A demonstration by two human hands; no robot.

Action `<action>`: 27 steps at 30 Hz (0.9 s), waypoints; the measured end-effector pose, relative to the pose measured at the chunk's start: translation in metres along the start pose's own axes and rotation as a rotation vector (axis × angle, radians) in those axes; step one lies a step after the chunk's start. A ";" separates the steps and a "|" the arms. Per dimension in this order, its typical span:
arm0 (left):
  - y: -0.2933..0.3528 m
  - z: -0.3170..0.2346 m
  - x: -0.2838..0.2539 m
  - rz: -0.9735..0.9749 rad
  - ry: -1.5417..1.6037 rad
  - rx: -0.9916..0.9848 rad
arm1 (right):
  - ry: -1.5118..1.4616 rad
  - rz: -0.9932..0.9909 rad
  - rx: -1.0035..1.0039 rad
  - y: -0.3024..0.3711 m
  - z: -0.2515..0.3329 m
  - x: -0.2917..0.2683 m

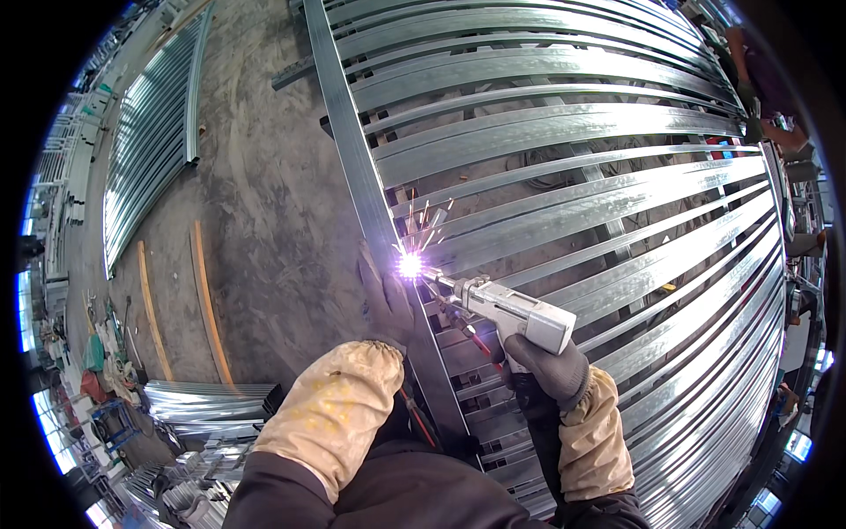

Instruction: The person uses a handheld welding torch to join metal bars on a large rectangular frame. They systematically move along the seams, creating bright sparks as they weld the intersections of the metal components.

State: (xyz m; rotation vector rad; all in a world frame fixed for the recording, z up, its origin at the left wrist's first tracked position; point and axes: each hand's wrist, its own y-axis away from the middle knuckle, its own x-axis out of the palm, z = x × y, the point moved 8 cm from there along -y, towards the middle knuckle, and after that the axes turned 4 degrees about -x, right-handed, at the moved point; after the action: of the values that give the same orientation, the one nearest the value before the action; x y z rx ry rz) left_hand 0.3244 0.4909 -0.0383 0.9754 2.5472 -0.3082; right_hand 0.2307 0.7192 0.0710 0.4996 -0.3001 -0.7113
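Note:
My right hand (545,368), in a dark glove with a tan cuff, grips a silver welding gun (507,309). Its nozzle touches the joint where a slat meets the long side rail (348,132) of a galvanised steel frame (564,123). A bright white-violet arc (410,264) burns there and throws orange sparks upward. My left hand (383,300), also gloved, rests flat on the side rail just left of the arc. The frame's many parallel slats run off to the right.
Grey concrete floor (264,203) lies left of the frame. A second slatted steel frame (150,141) lies at far left, with two wooden strips (207,300) near it. Stacked steel sections (207,401) sit at lower left. Another person's arm (762,97) reaches in at upper right.

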 end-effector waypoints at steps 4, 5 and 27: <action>0.000 0.000 -0.001 0.001 0.008 -0.002 | 0.025 0.024 -0.046 -0.001 0.001 0.000; 0.001 0.000 0.000 0.002 0.010 -0.004 | 0.019 0.016 -0.023 0.000 0.001 0.000; 0.001 0.003 0.003 0.051 -0.208 0.080 | 0.003 0.031 0.052 0.008 -0.006 0.000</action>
State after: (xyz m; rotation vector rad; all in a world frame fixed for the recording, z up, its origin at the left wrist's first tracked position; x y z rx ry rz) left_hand 0.3240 0.4924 -0.0426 0.9813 2.3339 -0.4739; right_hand 0.2380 0.7263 0.0697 0.5442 -0.3240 -0.6740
